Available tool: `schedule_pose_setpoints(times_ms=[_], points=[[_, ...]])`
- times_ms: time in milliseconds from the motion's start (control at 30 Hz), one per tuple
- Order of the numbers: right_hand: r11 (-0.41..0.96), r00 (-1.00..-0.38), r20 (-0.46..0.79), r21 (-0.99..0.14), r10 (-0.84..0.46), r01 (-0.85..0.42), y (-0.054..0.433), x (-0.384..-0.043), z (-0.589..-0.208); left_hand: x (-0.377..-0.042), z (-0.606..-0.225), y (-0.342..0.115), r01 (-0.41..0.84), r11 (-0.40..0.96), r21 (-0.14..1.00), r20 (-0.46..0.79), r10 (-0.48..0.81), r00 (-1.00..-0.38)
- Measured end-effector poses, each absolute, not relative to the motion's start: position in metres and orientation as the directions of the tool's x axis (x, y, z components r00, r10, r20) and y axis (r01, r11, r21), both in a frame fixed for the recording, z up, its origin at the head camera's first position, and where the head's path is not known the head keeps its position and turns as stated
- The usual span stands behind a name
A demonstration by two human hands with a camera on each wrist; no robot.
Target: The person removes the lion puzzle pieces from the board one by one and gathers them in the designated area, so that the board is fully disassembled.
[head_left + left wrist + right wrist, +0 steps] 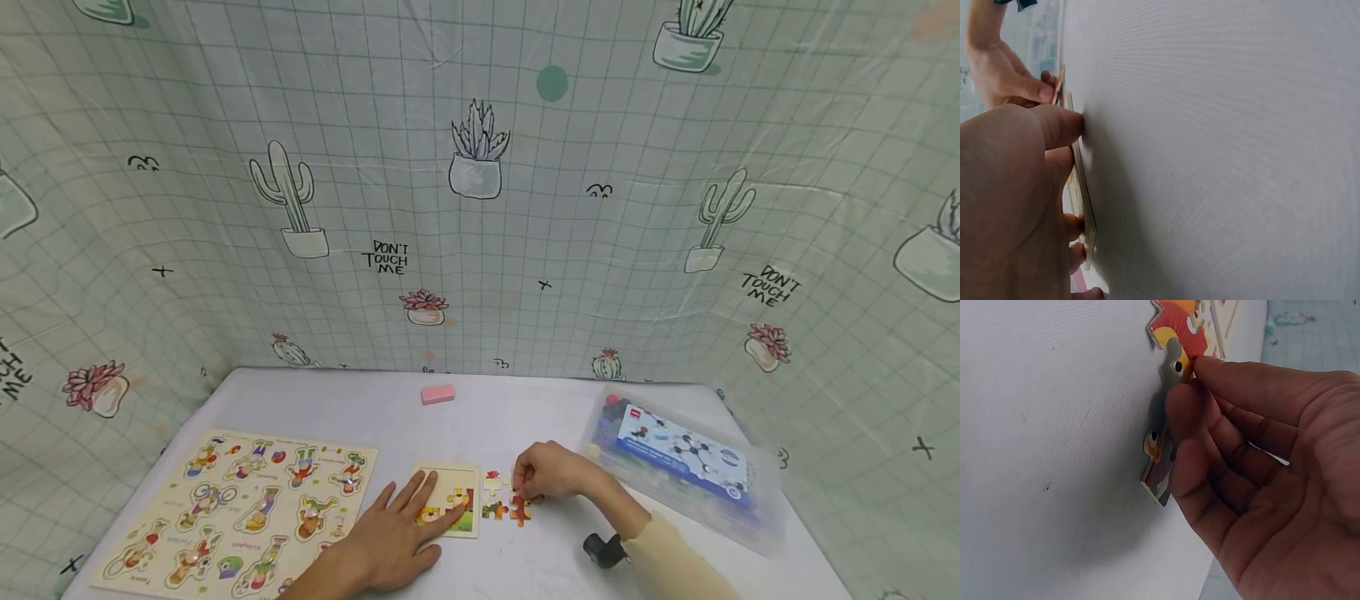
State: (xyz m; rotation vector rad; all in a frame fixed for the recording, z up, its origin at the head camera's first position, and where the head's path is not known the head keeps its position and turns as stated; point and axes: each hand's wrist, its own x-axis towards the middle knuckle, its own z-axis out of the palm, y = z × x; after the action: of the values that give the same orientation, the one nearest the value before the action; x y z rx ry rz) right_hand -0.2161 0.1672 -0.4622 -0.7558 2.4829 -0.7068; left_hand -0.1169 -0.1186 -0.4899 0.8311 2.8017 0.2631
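My left hand (397,533) lies with spread fingers across a small wooden puzzle tray (477,500), fingertips on its surface and the thumb on the table. A few pictured pieces sit inside the tray. Just right of it, several loose jigsaw pieces (493,508) lie together on the table, one of them mostly red (1188,328). Above these, my right hand (551,471) pinches a puzzle piece (1189,367) between thumb and fingertips, which cover much of it. Another piece with a printed eye (1153,450) shows below those fingers in the right wrist view.
A large wooden board (281,487) with sports figures lies at the left. At the back is a pink block (438,394). A clear plastic box (757,525) with a blue molecule label stands at the right. Some dark object (602,551) is by the right wrist.
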Motion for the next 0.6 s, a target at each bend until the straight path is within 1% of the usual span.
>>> schedule_pose_setpoints(times_ms=[300, 600], points=[[0.739, -0.752, -0.281, -0.558, -0.596, -0.377, 0.1615, -0.2149, -0.4610, -0.1166, -0.4911, -0.1200, 0.538, 0.811, 0.230, -0.111, 0.571, -0.813], [0.750, -0.754, -0.284, -0.535, -0.592, -0.388, 0.1594, -0.2154, -0.4612, -0.1177, -0.4928, -0.1209, 0.531, 0.812, 0.242, -0.121, 0.568, -0.814]])
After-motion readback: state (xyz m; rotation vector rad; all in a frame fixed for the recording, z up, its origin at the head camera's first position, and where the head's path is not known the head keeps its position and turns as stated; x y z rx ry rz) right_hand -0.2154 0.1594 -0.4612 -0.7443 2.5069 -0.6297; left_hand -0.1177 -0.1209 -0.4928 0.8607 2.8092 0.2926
